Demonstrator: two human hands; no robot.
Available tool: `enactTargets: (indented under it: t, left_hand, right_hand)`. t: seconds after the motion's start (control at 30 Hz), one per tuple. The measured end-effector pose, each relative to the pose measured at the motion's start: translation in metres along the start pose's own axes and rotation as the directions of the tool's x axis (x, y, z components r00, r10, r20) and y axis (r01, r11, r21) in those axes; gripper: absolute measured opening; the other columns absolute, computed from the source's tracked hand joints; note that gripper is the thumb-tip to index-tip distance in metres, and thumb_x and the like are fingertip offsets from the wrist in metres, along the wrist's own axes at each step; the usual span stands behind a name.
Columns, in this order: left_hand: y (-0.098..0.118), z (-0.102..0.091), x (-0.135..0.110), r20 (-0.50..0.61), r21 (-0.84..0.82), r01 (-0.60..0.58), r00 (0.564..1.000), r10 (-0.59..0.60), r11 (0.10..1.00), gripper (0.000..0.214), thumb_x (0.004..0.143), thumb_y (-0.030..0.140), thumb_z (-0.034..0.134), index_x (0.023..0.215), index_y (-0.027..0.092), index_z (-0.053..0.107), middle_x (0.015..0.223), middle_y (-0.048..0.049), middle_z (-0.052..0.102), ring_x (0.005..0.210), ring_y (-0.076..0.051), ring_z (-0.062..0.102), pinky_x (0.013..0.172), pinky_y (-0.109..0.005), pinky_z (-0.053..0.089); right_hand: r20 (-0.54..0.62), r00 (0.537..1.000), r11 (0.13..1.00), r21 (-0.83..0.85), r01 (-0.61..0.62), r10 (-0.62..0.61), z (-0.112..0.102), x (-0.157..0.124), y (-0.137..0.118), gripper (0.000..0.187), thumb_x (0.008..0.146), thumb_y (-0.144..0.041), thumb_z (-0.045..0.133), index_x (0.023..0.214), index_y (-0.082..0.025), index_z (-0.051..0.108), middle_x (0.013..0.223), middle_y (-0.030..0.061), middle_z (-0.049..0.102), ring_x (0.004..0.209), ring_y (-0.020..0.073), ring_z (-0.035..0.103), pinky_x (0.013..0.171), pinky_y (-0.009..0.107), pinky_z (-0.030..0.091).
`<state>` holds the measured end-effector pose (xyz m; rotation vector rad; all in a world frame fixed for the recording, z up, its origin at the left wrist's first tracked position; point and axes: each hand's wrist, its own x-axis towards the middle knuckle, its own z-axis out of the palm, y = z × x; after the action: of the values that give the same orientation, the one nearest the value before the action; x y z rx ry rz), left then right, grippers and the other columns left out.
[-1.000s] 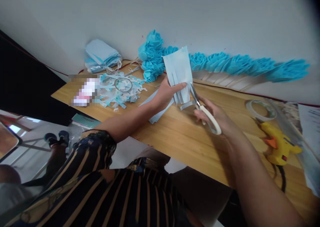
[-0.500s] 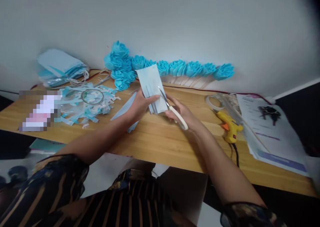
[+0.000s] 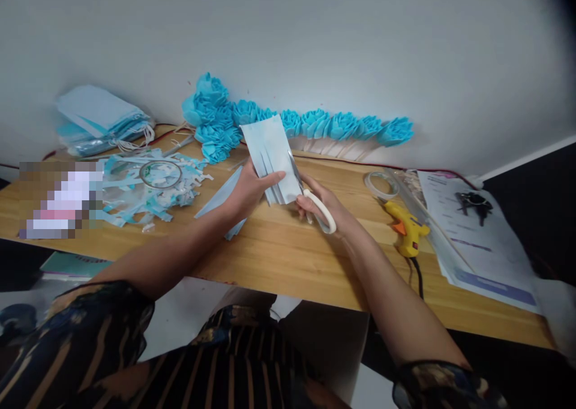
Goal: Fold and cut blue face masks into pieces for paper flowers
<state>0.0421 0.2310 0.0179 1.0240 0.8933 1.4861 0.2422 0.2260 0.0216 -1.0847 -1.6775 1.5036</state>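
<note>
Between thumb and fingers, my left hand [image 3: 252, 187] grips a pale blue pleated face mask [image 3: 270, 142], held tilted above the table. My right hand [image 3: 324, 204] is closed round the white handles of a pair of scissors [image 3: 324, 212]. The blades lie along the mask's right edge, and part of them is hidden. Under my left wrist, more pale blue mask material [image 3: 220, 196] lies on the wood.
Blue fabric flowers [image 3: 315, 124] on sticks line the wall. Cut scraps [image 3: 180, 196] with a tape roll [image 3: 161, 174] lie left, below stacked masks [image 3: 101, 115]. A yellow glue gun [image 3: 408, 226], clear tape [image 3: 381, 184], papers [image 3: 472, 229] and keys [image 3: 473, 204] are on the right.
The scissor blades have shifted from lying over the mask's face to its right edge, and the handles have turned a little. The whole view has moved slightly.
</note>
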Motion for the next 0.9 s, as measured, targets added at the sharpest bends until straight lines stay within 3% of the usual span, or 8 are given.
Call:
enactTargets:
  t: [0.43,0.9]
  left_hand:
    - [0.001,0.002,-0.002,0.001,0.003,0.004,1.0,-0.004,1.0,0.061,0.063,0.037,0.094,0.111,0.017,0.063,0.114,-0.0126,0.073,0.112,-0.034,0.069,0.101,-0.052,0.055]
    - [-0.002,-0.001,0.0,-0.006,-0.034,0.008,1.0,-0.008,0.999,0.073,0.068,0.038,0.091,0.132,0.018,0.06,0.121,-0.0142,0.073,0.117,-0.037,0.069,0.102,-0.056,0.056]
  right_hand:
    - [0.017,0.999,0.997,0.064,0.03,-0.031,0.004,-0.003,-0.009,0.107,0.073,-0.074,0.081,0.157,-0.016,0.046,0.07,-0.0038,0.061,0.053,0.0115,0.054,0.049,0.027,0.044]
    - [-0.015,1.0,0.997,0.075,0.013,-0.012,0.004,-0.004,-0.01,0.105,0.073,-0.072,0.082,0.154,-0.014,0.048,0.066,-0.0044,0.06,0.049,0.0106,0.05,0.045,0.026,0.039]
